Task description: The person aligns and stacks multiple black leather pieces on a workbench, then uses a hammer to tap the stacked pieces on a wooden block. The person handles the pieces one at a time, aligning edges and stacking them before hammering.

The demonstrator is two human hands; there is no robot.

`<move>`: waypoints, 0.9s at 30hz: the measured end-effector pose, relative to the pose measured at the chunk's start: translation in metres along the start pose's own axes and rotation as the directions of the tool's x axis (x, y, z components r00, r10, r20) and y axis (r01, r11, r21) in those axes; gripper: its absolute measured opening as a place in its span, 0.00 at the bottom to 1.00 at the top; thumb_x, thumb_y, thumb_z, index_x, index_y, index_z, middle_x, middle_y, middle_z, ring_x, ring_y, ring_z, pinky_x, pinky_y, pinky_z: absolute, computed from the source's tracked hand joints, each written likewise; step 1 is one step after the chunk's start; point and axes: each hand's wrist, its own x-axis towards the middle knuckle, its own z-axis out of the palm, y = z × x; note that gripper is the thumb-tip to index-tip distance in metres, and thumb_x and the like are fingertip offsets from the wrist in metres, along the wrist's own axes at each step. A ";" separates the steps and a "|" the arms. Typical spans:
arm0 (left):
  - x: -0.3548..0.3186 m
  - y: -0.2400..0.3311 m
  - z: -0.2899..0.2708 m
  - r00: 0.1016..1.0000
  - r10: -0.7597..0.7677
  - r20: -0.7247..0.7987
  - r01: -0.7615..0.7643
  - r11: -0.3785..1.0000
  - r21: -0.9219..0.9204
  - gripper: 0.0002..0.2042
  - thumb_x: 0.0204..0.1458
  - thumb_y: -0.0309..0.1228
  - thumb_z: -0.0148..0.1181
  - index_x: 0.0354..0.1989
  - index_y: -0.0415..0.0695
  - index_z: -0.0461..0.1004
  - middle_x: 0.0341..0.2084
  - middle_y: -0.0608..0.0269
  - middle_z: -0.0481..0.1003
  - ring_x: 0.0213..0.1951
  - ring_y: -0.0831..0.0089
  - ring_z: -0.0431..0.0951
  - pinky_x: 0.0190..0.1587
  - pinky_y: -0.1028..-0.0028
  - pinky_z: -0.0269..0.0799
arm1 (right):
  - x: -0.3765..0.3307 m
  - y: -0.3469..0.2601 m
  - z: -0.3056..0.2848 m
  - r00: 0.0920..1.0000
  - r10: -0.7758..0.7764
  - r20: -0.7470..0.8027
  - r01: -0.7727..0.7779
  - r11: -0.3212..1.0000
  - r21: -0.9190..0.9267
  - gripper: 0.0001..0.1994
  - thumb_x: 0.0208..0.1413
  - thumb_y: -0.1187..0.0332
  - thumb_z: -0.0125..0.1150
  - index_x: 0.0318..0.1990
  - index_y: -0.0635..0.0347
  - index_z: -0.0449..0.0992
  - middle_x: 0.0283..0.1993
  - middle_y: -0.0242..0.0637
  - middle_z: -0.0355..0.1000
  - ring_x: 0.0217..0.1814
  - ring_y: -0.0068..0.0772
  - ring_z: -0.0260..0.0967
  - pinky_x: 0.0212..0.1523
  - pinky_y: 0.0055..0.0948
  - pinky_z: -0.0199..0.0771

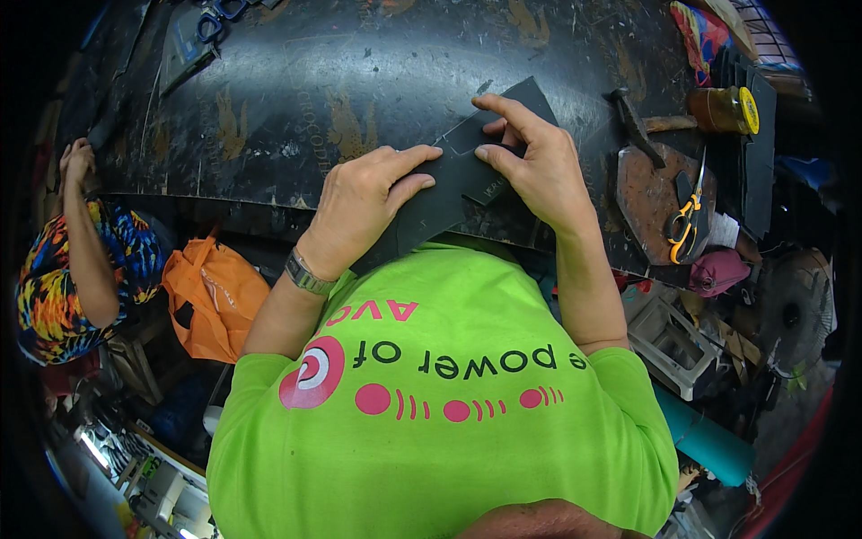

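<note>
Clutter (669, 346) is crowding the black table (296, 67); at its near edge, left hand (364, 198) and right hand (541, 166) are touching a dark sheet (417, 218) between them; whether grasping, I cannot tell.

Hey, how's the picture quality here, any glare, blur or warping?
Head view: pale glare spreads over the dark table; head view: a round fisheye rim, corners falling to black; head view: left hand and right hand look fairly sharp, without obvious motion blur.

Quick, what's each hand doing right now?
Left hand: half-curled at the dark sheet; grip can't be told.
Right hand: thumb and forefinger apart; grip unclear.
</note>
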 end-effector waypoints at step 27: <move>0.007 -0.005 0.000 0.998 0.045 0.031 -0.048 0.994 0.097 0.16 0.55 0.36 0.67 0.52 0.51 0.82 0.24 0.59 0.72 0.26 0.63 0.76 0.33 0.65 0.75 | -0.002 0.003 0.008 0.999 -0.010 -0.033 0.007 0.994 -0.106 0.28 0.50 0.76 0.71 0.61 0.49 0.77 0.42 0.42 0.81 0.37 0.29 0.75 0.44 0.30 0.77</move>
